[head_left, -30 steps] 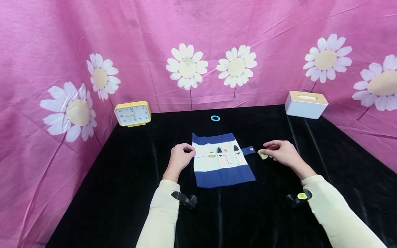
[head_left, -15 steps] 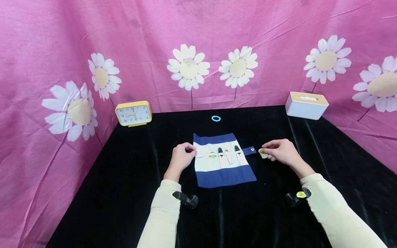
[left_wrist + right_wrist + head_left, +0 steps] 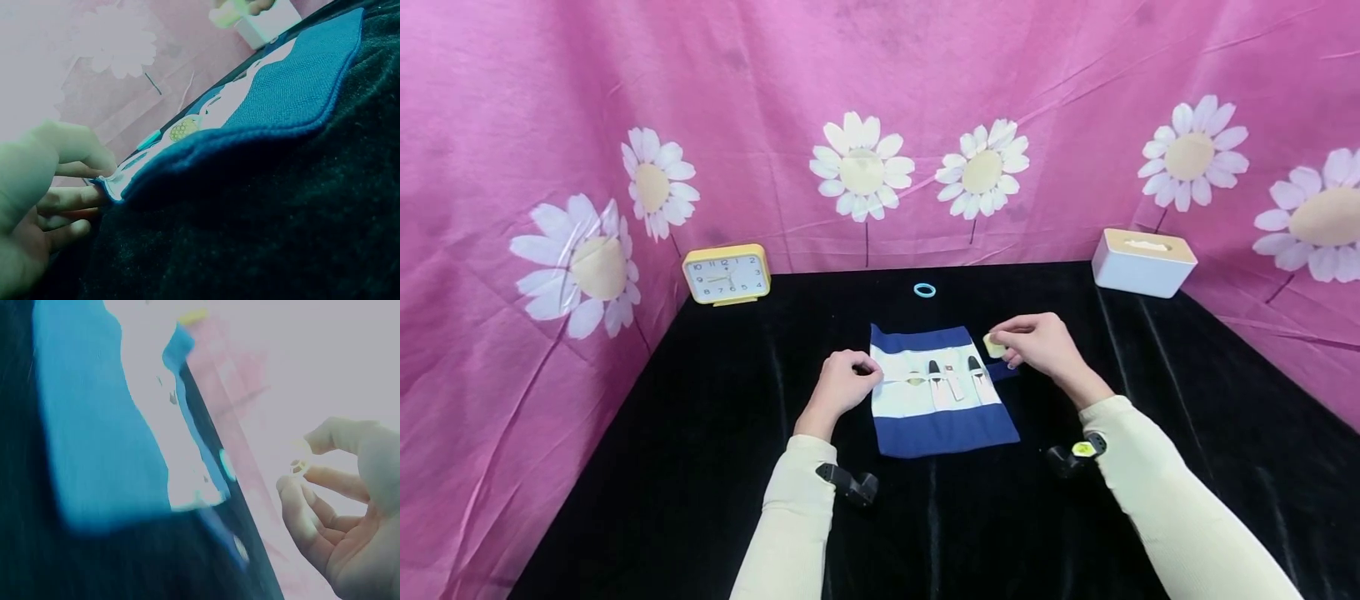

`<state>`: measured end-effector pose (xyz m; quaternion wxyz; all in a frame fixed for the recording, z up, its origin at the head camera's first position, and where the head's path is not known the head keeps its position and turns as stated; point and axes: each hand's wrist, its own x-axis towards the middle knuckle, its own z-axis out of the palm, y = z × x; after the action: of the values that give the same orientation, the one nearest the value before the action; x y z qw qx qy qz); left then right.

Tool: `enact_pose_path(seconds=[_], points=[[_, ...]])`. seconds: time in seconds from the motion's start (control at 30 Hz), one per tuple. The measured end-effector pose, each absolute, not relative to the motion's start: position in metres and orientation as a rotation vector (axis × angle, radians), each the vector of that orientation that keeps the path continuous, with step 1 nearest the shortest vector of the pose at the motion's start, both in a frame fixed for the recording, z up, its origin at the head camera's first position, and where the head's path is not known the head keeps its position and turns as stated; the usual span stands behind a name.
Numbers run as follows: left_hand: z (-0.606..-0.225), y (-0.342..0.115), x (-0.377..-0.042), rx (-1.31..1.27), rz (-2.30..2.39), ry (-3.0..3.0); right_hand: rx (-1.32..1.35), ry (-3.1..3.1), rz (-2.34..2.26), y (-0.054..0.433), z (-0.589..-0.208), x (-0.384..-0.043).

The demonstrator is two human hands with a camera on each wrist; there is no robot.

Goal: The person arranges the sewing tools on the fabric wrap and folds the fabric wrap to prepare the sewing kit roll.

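A blue-and-white cloth roll-up pouch [image 3: 946, 433] lies unfolded before me. Its pockets hold a yellow-green oval thing [image 3: 915, 380], two slim white tools with black tips [image 3: 934, 367] [image 3: 974, 363] and a narrow white piece [image 3: 955, 385]. My left hand [image 3: 842, 383] pinches the pouch's left edge between thumb and fingers; the left wrist view shows that corner lifted. My right hand [image 3: 1039, 343] pinches a small pale yellow-green rounded piece [image 3: 994, 346] by the pouch's upper right side. In the right wrist view its end looks round and slotted, washed out by glare.
The pouch's blue strap [image 3: 1002, 371] sticks out under my right hand. A light-blue ring [image 3: 924, 290] lies behind the pouch on the black cloth [image 3: 700, 467]. At the back stand a yellow clock [image 3: 727, 275] and a white tissue box [image 3: 1138, 271], before a pink flowered curtain [image 3: 917, 67].
My right hand has moved left and away from me with the pale yellow-green piece, from beyond the strap's end to the pouch's right edge. My left hand keeps its grip.
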<state>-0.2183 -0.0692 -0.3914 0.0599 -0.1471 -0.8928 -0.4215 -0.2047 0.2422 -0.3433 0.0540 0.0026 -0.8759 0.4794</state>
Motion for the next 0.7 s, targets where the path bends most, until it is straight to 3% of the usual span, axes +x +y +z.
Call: enact_pose_path(seconds=[0.37,0.7], points=[[-0.389,-0.069,-0.214,-0.450,-1.238,-2.801,0.018,-2.597,1.691,0.172,-0.357,-0.223],[-0.387,-0.065,-0.213,-0.439,-1.209,-2.809,0.007,-2.573,1.793,0.139,-0.367,-0.228]])
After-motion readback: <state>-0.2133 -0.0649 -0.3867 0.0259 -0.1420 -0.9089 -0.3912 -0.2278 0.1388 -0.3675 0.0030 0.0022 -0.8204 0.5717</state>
